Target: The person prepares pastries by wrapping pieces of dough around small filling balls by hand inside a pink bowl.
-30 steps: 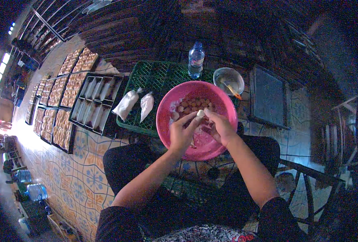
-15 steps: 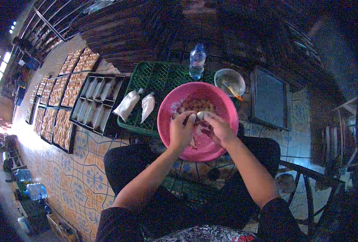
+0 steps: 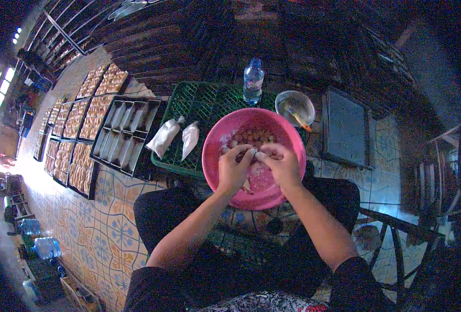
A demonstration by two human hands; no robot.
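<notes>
Both my hands are over a pink basin [image 3: 275, 196]. My left hand [image 3: 233, 171] and my right hand [image 3: 285, 166] meet at their fingertips, pinching a small pale piece [image 3: 254, 153], perhaps dough, now mostly covered by the fingers. Beneath them, several small brownish balls [image 3: 254, 136] lie in the basin's upper part, with white powder around them. A long pale object [image 3: 246, 186] lies lower in the basin, partly behind my left hand.
On a green crate [image 3: 199, 93] are two white bags [image 3: 163, 138], a water bottle [image 3: 253, 83] and a metal bowl [image 3: 287, 101] with an orange-handled brush [image 3: 302, 124]. Bread trays [image 3: 82, 166] and empty moulds [image 3: 126, 135] lie left, a metal tray [image 3: 345, 127] right.
My fingertips have closed further around the pale piece, hiding more of it. My right hand's fingers have shifted and now bend over it; both hands sit slightly lower.
</notes>
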